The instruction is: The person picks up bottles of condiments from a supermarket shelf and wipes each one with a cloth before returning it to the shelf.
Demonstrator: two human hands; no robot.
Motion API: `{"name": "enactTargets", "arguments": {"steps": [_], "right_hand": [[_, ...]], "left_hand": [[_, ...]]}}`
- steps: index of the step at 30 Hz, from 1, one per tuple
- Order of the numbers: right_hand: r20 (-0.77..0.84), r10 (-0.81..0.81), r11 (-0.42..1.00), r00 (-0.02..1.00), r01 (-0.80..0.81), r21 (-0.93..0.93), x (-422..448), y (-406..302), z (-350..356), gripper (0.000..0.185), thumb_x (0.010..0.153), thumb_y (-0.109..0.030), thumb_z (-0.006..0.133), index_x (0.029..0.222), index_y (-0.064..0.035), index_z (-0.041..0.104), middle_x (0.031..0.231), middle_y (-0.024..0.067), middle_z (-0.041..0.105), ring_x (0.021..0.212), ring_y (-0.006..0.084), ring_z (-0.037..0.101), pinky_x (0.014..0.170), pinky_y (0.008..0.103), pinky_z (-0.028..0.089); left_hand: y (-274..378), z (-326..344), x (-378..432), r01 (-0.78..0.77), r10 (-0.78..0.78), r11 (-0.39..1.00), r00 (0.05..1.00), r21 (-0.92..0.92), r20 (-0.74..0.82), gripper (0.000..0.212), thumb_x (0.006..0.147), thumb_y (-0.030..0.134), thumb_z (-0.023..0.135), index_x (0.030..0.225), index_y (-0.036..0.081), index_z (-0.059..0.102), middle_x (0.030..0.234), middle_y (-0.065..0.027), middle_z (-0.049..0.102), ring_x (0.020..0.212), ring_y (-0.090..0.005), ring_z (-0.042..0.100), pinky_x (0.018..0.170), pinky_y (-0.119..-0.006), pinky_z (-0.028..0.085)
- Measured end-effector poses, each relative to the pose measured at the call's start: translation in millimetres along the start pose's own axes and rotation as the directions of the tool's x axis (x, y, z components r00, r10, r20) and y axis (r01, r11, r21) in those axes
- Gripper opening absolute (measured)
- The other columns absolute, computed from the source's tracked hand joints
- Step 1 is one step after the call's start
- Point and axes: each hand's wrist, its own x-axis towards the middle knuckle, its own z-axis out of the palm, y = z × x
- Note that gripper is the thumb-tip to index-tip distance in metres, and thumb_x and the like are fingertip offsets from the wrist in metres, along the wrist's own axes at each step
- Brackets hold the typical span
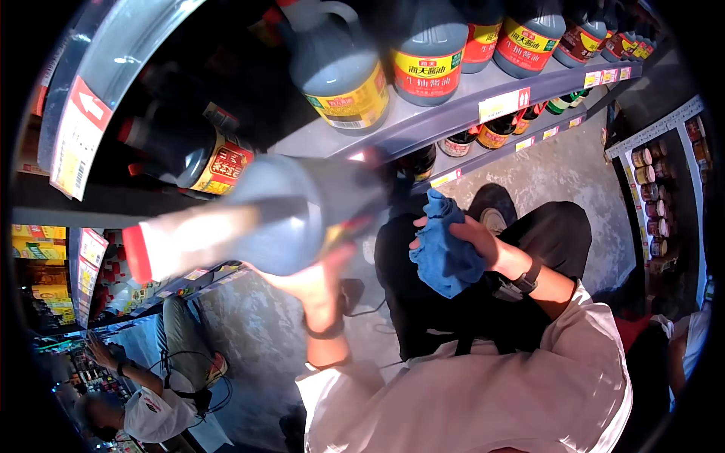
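Note:
My left hand (320, 283) grips a large jug of dark sauce (283, 206) by its lower side. The jug lies tilted on its side in the air in front of the shelf, its red cap pointing left, and it is motion-blurred. Its base is too blurred to make out. A crumpled blue cloth (447, 255) is bunched in my right hand (476, 235), above my dark trousers. On the shelf (408, 133) beyond stand soy sauce jugs with yellow and red labels, the nearest being a handled jug (345, 73).
Several bottles with red caps (218, 164) sit in the dark shelf space at left. Price tags (504, 105) line the shelf edge. Smaller bottles (456, 141) occupy the lower shelf. A rack of jars (654, 206) stands right. Another person (158, 405) crouches at lower left.

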Motion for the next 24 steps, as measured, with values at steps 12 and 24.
{"name": "enactTargets", "arguments": {"steps": [12,24], "right_hand": [[-0.212,0.007,0.976,0.977,-0.053,-0.212,-1.0,12.2,-11.6,0.049,0.088,-0.014,0.058,0.133,-0.0022,0.041,0.119,0.0136,0.061,0.105,0.0190,0.059,0.094,0.0317,0.046],[-0.192,0.058,0.980,0.980,-0.093,-0.176,-5.7,14.9,-17.6,0.053,0.086,-0.014,0.061,0.134,-0.0012,0.041,0.122,0.0143,0.059,0.108,0.0210,0.058,0.095,0.0331,0.045]], "left_hand": [[-28.1,53.6,66.9,-0.007,0.015,0.994,0.997,0.110,-0.072,0.102,0.067,-0.002,0.081,0.143,-0.002,0.013,0.131,-0.0190,0.043,0.114,-0.0242,0.051,0.098,-0.037,0.044],[-47.4,64.0,77.4,0.115,-0.124,0.990,0.985,0.078,0.117,0.085,0.077,0.008,0.076,0.141,-0.002,0.021,0.130,-0.0191,0.047,0.115,-0.0241,0.050,0.103,-0.035,0.036]]}}
